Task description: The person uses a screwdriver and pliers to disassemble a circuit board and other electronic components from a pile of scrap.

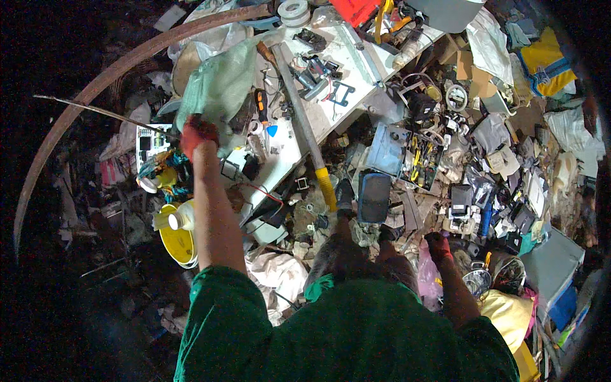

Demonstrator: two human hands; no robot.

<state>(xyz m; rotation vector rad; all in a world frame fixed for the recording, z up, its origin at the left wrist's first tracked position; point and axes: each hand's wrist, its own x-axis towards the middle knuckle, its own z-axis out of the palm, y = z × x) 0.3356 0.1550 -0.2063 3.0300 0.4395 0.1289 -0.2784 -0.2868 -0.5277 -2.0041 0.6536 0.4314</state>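
A person in a dark green shirt, seen from above, stands in a cluttered, dimly lit workspace. The two hands are well apart. The left hand (199,135), in what looks like a red glove, is closed on the lower end of a pale green translucent plastic sack (219,79), which spreads upward over the left part of a white counter (321,118). A thin rod (95,106) slants from the far left to this hand; whether the hand grips it too, I cannot tell. The right hand (438,247), also red, is low on the right, just beside a pink translucent plastic bag (428,277); I cannot tell whether it holds the bag.

On the counter, right of the sack, lie an orange-and-black screwdriver (260,106), a small blue triangular piece (272,131) and a black bracket (342,94). A long metal pole with a yellow end (299,108) crosses the counter and juts past its near edge. Below the left hand, a yellow bucket (174,247) holds a white container (185,215). To the right, a blue tray (386,146) sits among heaped electronic scraps.
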